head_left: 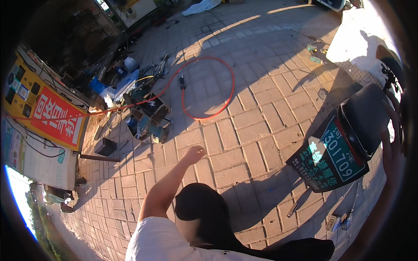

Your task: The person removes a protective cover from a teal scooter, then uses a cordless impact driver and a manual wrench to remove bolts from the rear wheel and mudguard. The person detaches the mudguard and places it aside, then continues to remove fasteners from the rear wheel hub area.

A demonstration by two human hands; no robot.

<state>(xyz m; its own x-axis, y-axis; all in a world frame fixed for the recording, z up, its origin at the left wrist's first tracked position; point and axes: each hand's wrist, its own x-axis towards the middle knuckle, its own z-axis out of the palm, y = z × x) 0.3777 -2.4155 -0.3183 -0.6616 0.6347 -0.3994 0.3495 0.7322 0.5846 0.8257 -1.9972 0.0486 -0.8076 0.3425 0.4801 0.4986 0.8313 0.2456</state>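
Observation:
My left hand (pixel 195 153) hangs over the brick paving, fingers curled, with nothing visible in it. At the far right, my right hand (pixel 389 130) rests against the side of a black padded seat or box (pixel 361 117) at the back of a scooter, fingers extended and partly lost in shadow. Below that box hangs a dark mudguard with a green plate (pixel 318 165). Some metal tools (pixel 348 219) lie on the bricks under it. My dark-clothed knee shows at bottom centre.
A red hose (pixel 233 87) loops across the paving (pixel 257 113). A cluttered tool heap (pixel 146 117) lies left of it, beside a red-and-yellow cabinet (pixel 56 117). A white covered object (pixel 348 35) stands at upper right, and white sheeting (pixel 198 6) lies at the back.

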